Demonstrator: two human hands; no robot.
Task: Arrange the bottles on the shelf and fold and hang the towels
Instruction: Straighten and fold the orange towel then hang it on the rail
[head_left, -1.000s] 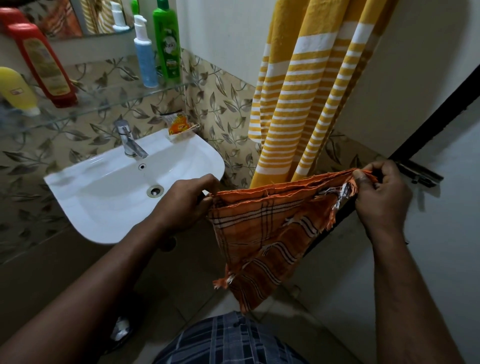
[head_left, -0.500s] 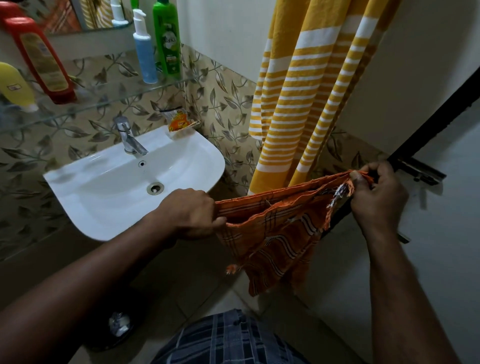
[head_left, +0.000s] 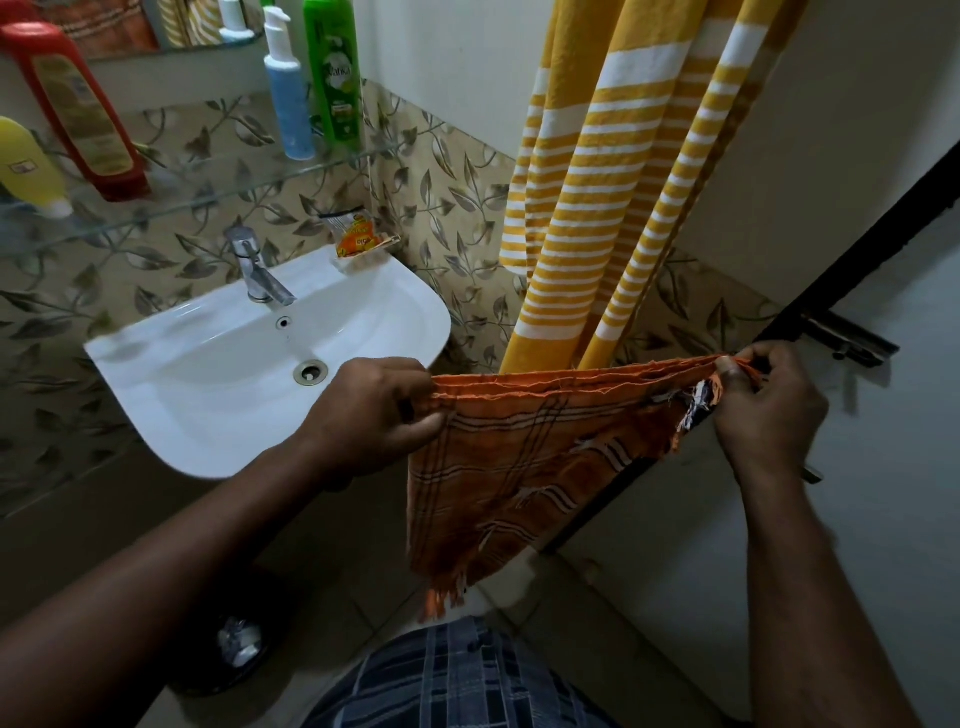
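— Bathroom corner, leaf-print tiles. White sink (head_left: 208, 405) at 9 o'clock, glass shelf (head_left: 218, 195) above it at 10–11.
— Shelf load?
— Four bottles. Yellow bottle (head_left: 26, 166) and red bottle (head_left: 78, 109) at the far left end. Blue pump bottle (head_left: 285, 98) and green bottle (head_left: 335, 78) side by side at 11. Tap (head_left: 257, 275) on the sink's back rim, orange sachet (head_left: 356, 236) at its back right corner.
— Towels?
— Yellow striped towel (head_left: 613, 182) hangs at 12–1, long axis vertical, lower end just behind the other towel's top edge. Orange checked towel (head_left: 524, 467) is dead centre, in the air, strung between both hands.
— Grip?
— Left hand (head_left: 374, 410) at the towel's 9 o'clock end, fingers curled round the bunched top corner, thumb on the front face. Right hand (head_left: 769, 405) at the 3 o'clock end, thumb and fingertips pinching the other top corner beside the frayed fringe. Both closed on cloth, nothing else held.
— Orientation?
— Top edge is the long axis: several layers stacked, pulled taut, running 9 to 3, right end slightly higher. Body hangs below as a rough triangle, tip pointing to 6–7, fringe at the tip.
— Clearances?
— Towel sits right of the sink, not touching it. Right hand is near the door latch (head_left: 847, 338) at 3.
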